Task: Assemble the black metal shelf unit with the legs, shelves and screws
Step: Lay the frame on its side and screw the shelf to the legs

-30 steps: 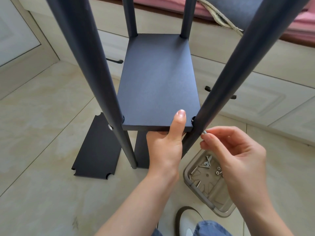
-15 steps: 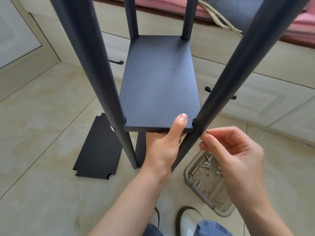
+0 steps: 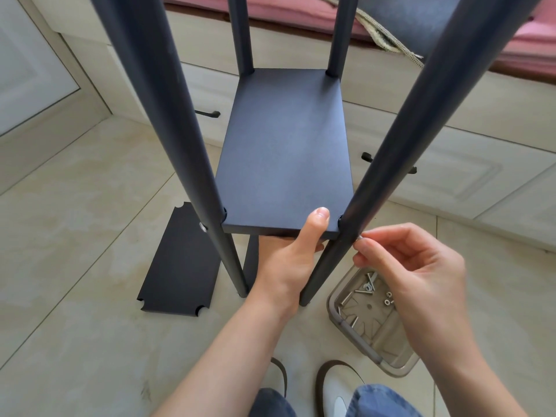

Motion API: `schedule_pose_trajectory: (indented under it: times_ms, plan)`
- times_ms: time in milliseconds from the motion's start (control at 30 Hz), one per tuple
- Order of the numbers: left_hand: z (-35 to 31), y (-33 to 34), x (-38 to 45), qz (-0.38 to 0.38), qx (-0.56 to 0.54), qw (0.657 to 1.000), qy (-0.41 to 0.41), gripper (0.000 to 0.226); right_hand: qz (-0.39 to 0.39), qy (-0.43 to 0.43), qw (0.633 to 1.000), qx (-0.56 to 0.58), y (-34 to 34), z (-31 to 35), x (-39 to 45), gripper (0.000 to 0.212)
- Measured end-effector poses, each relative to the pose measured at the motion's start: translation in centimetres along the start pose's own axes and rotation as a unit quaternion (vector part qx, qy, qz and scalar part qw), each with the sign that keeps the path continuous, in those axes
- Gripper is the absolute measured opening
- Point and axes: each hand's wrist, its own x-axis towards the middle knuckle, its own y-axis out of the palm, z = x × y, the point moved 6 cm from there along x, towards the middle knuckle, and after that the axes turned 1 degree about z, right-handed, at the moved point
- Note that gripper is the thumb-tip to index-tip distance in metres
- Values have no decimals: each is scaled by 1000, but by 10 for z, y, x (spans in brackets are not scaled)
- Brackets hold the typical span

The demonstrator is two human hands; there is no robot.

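Black shelf [image 3: 285,152] seated level between four upright legs, near edge gripped by the left hand [image 3: 288,260]: thumb pressed flat on top, fingers curled beneath, just left of the near right leg [image 3: 388,164]. Just right of that leg, right hand [image 3: 412,275] with fingertips pinched closed on a small silver screw [image 3: 359,237] touching the leg at shelf height. On the tiled floor [image 3: 75,236]: spare shelf panel [image 3: 180,260] to the left, clear tray [image 3: 370,323] of loose screws near right; no readable writing anywhere.
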Motion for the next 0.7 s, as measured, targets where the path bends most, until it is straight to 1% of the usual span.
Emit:
schedule_pose_trajectory:
  times_ms: [133, 233, 400, 533, 700]
  plan:
    - [0, 0, -1, 7, 14, 1000, -1, 19, 4, 6, 1000, -4, 0, 1, 0, 3]
    - [0, 0, -3, 5, 29, 1000, 2, 19, 6, 18, 1000, -1, -1, -1, 0, 6]
    - [1, 0, -3, -10, -6, 1000, -1, 20, 13, 28, 1000, 1, 0, -2, 2, 6]
    - [3, 0, -1, -12, -10, 1000, -3, 33, 14, 27, 1000, 2, 0, -4, 4, 7]
    - [5, 3, 2, -14, -39, 999, -8, 37, 12, 25, 1000, 2, 0, -3, 7, 9]
